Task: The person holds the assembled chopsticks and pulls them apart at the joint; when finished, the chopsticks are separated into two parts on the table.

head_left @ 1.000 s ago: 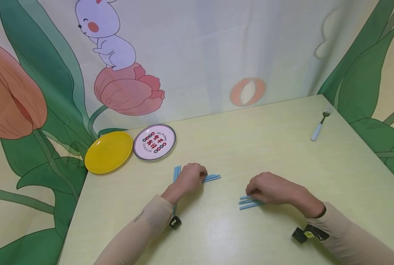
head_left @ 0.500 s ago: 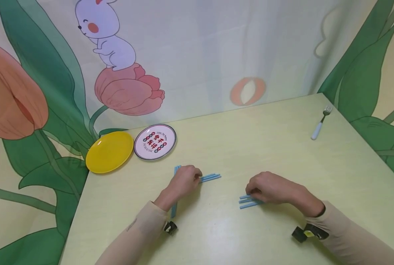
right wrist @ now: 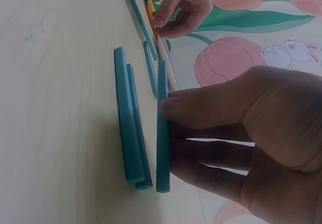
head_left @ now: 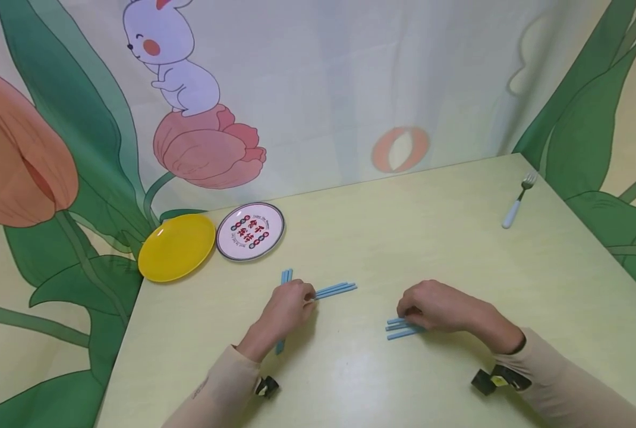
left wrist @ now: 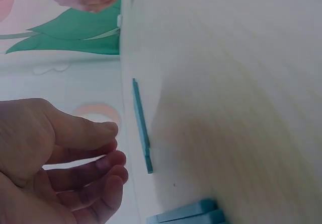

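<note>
A pale yellow-green tabletop (head_left: 435,238) meets a whitish fabric backdrop (head_left: 318,89) along its far edge, the cloth hanging in soft vertical folds. Near the far left corner, a printed white rabbit (head_left: 189,86) sits on a pink tulip (head_left: 200,145). An orange tulip (head_left: 18,148) rises beyond the left edge; large green leaves (head_left: 585,139) flank the right edge. Diffuse light leaves a faint sheen on the tabletop.

The site appears to be a home-style dining area, the room beyond being hidden: a cartoon-printed curtain (head_left: 323,89) behind the far edge of the table (head_left: 414,238), yellow plate (head_left: 176,246) and white plate (head_left: 251,232) by its far-left corner, fork (head_left: 513,213) near its far-right corner.
</note>
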`<state>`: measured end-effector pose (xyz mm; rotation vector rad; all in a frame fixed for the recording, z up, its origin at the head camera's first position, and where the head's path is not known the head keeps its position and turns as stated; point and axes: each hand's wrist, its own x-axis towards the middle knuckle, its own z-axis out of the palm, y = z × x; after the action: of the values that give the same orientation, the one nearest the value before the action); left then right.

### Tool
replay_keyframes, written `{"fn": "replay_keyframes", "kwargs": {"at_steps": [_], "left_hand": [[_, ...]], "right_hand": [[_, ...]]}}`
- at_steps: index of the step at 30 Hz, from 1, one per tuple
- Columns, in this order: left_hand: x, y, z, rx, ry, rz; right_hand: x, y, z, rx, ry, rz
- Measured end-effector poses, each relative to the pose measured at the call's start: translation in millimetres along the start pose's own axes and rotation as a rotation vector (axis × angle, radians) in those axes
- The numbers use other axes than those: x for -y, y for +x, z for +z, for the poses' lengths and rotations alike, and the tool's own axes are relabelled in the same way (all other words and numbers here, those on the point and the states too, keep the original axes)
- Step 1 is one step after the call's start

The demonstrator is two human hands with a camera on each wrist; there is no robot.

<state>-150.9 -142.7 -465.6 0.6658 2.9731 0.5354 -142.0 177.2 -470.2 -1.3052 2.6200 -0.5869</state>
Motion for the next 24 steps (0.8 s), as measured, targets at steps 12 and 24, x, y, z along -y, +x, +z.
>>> {"fn": "replay_keyframes", "kwargs": {"at_steps": [12, 24], "left_hand": [[-1.3, -16.1, 1.5, -0.021, 0.036, -0.078], [6.7, -34.9, 6.7, -0.059, 0.004, -0.162]], "right_hand": [[0.5, 0.0, 1.4, 0.003, 0.0, -0.007], [1.5, 1.6, 2.7, 0.021, 0.003, -0.002]]}}
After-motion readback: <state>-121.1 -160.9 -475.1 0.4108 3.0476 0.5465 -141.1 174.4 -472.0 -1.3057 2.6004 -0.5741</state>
